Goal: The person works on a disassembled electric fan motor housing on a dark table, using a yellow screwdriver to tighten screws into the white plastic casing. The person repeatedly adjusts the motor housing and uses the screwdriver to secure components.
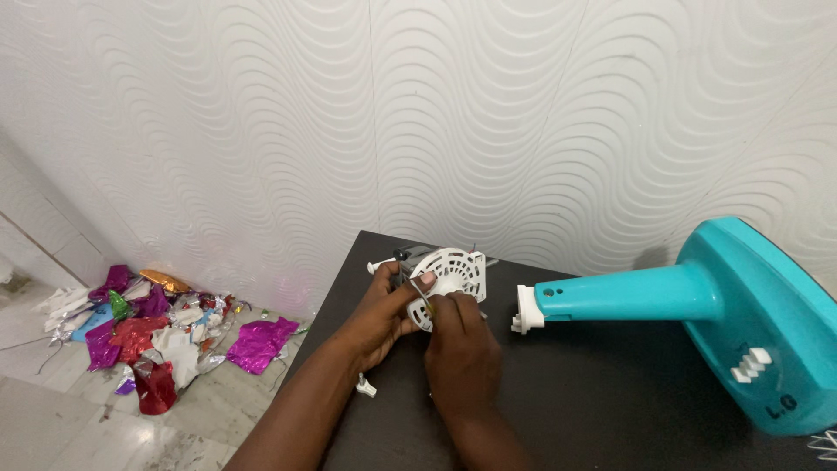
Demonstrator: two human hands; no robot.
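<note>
On the dark desk, near its back edge, the left hand has its grip closed around a white fan motor. Right hand pinches what seems a thin tool against it. A teal stand lies well apart; foil scraps litter the floor.

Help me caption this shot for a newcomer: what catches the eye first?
A big turquoise plastic fan base lies on the dark tabletop at right. At centre, left hand and right hand hold a white slotted round motor housing. Shiny crumpled foil scraps litter the floor at left.
</note>
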